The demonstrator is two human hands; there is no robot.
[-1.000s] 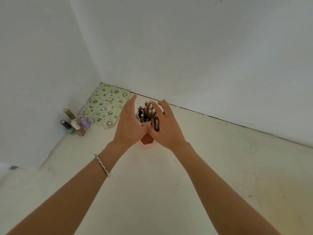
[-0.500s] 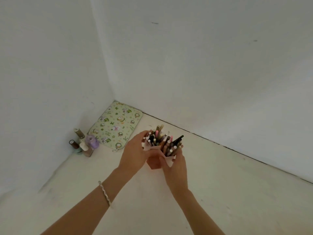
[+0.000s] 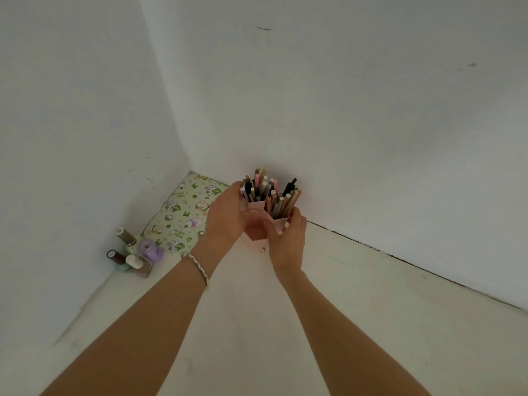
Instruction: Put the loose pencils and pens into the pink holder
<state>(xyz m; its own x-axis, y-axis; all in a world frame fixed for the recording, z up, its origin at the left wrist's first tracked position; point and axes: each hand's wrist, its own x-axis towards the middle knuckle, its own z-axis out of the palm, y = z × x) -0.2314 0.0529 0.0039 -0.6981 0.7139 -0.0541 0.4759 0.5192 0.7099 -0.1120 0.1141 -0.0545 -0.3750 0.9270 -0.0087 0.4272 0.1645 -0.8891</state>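
Nearest the camera, two bare forearms reach forward over the pale, off-white worktop [image 3: 371, 324], the left one wearing a thin silver bracelet [image 3: 197, 265] at the wrist. Both arms are almost straight and converge on one thing.

The left hand [image 3: 227, 217] wraps the left wall of the pink plastic holder with several angular compartments [image 3: 258, 227], fingers curled round it and the thumb across its front. The right hand [image 3: 287, 241] closes its grip on the lower right compartment, thumb on the front face and fingers behind. So both grips are pressed onto the holder itself, not onto any single pen.

The holder stands toward the worktop's far edge, near the back wall; whether its base touches the surface I cannot tell. A bunch of mixed pencils and pens in black, pink, beige and grey [image 3: 270, 192] stands upright in it, fanning slightly. No loose ones show on the worktop, so the filling looks finished and the step in hand seems to be placing or steadying the holder. The next move calls for keeping it level and letting go gently, lest the bunch tip.

Farther left lie a green patterned fabric pouch [image 3: 185, 215] in the far left corner and a cluster of small nail-polish bottles [image 3: 134, 255] by the left wall.
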